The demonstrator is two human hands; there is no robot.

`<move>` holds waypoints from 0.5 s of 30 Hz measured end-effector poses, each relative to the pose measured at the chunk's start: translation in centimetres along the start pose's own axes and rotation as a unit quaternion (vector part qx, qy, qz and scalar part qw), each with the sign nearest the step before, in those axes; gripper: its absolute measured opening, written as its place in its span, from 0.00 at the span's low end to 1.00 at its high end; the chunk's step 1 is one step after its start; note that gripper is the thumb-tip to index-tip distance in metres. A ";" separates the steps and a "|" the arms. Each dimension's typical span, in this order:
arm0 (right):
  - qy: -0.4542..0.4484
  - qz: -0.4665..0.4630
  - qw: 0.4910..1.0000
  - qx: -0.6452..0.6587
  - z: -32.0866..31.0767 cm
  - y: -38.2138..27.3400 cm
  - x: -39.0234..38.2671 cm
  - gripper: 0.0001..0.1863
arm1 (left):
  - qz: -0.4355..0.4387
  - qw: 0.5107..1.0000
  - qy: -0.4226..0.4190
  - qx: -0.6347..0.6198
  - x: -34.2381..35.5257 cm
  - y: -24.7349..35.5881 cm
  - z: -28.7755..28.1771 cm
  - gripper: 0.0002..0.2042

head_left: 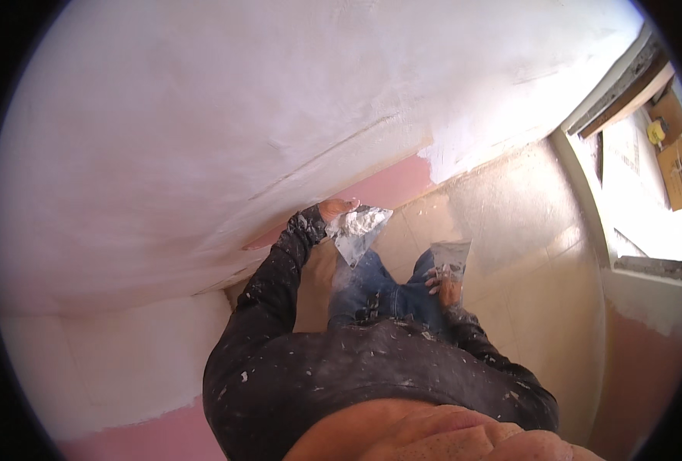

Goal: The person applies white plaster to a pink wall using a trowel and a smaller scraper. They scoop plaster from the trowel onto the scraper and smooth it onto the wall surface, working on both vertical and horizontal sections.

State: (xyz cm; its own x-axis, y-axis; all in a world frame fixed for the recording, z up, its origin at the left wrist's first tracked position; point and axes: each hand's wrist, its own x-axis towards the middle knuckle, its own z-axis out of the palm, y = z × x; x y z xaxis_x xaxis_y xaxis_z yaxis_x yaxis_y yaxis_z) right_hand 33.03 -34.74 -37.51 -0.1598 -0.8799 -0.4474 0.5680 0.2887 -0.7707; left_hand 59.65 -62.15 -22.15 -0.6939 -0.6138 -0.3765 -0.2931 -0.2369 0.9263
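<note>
My left hand (336,207) is closed on a wide metal putty knife (362,238) loaded with white paste (360,221), held beside the wall just above my left leg. My right hand (446,286) grips a second wide metal scraper (452,250), its blade pointing away from me, over my right thigh. The wall (218,138) in front is coated white and patchy, with a band of bare pink (391,180) along its lower part. My dark sleeves and jeans are spattered with white.
Pale floor tiles (525,215) lie around my legs, with the wall's foot running toward an opening at right that has a pale frame (583,184). Cardboard boxes (672,173) and a small yellow object (656,131) sit beyond it. Pink and white walls (126,430) also stand at left and lower right.
</note>
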 end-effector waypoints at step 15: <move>-0.114 -0.476 0.872 0.023 -18.2 -14.1 0.1 0.23 | -0.143 0.978 -0.077 -0.134 7.8 1.2 12.0 0.22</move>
State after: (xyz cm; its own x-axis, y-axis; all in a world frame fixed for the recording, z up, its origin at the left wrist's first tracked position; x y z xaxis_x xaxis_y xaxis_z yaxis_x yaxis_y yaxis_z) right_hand 10.26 -32.04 -34.93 -0.4153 -0.7661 0.4905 0.2979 -0.6240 -0.7224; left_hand 45.97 -58.17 -24.18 -0.7052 -0.3776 -0.6001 -0.3216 -0.5840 0.7453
